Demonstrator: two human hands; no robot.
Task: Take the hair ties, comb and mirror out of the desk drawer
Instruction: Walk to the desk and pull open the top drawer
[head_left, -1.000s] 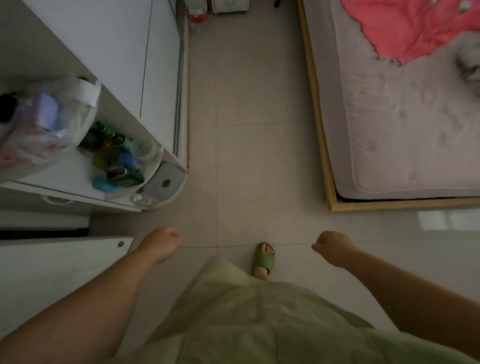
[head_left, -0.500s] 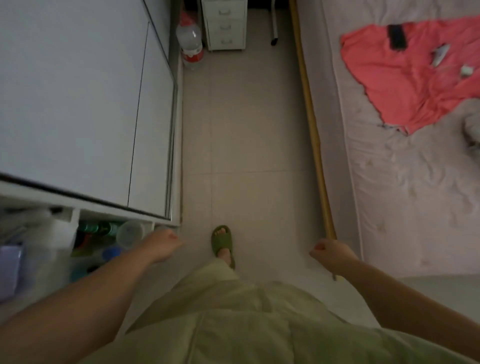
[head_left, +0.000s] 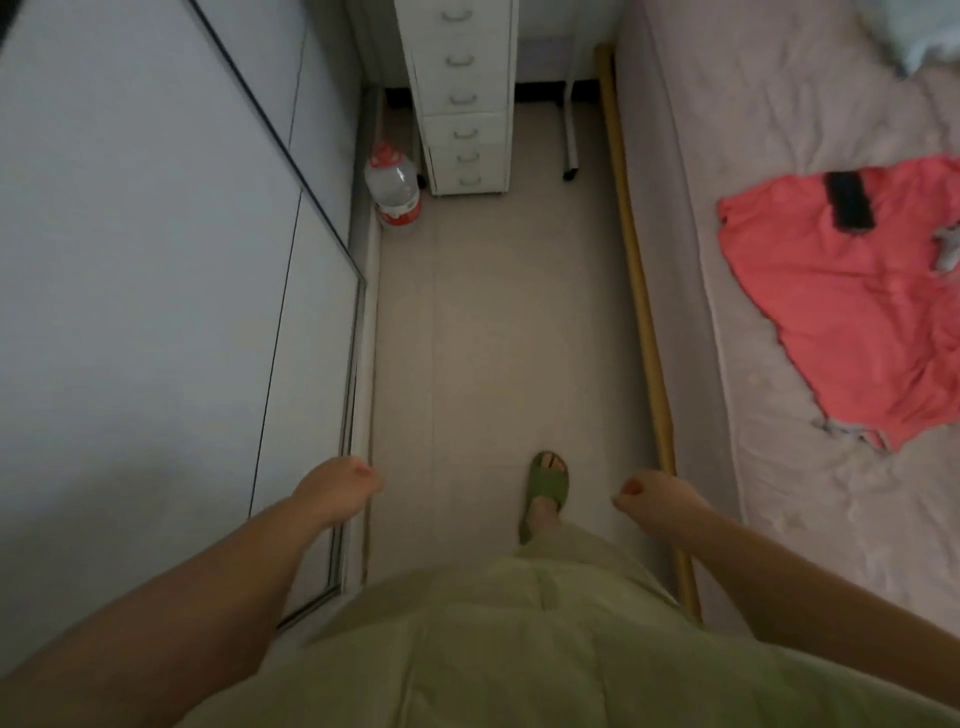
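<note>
A white drawer unit (head_left: 460, 98) with several small handles stands at the far end of the aisle, all its drawers closed. No hair ties, comb or mirror show anywhere. My left hand (head_left: 337, 488) hangs at the lower left beside the wardrobe edge, fingers curled with nothing in them. My right hand (head_left: 657, 501) hangs at the lower right near the bed frame, also loosely curled and holding nothing. Both hands are far from the drawer unit.
A white wardrobe (head_left: 156, 260) lines the left side. A bed (head_left: 805, 130) with a wooden rail (head_left: 641, 312) lines the right; a pink cloth (head_left: 852, 312) lies on it. A large water bottle (head_left: 393, 187) stands by the wardrobe. My foot in a green slipper (head_left: 545, 486) is on the tiled floor.
The view has moved forward down the aisle: the cluttered shelf at the left has dropped out of sight and the drawer unit has come closer. Both hands stay curled at my sides.
</note>
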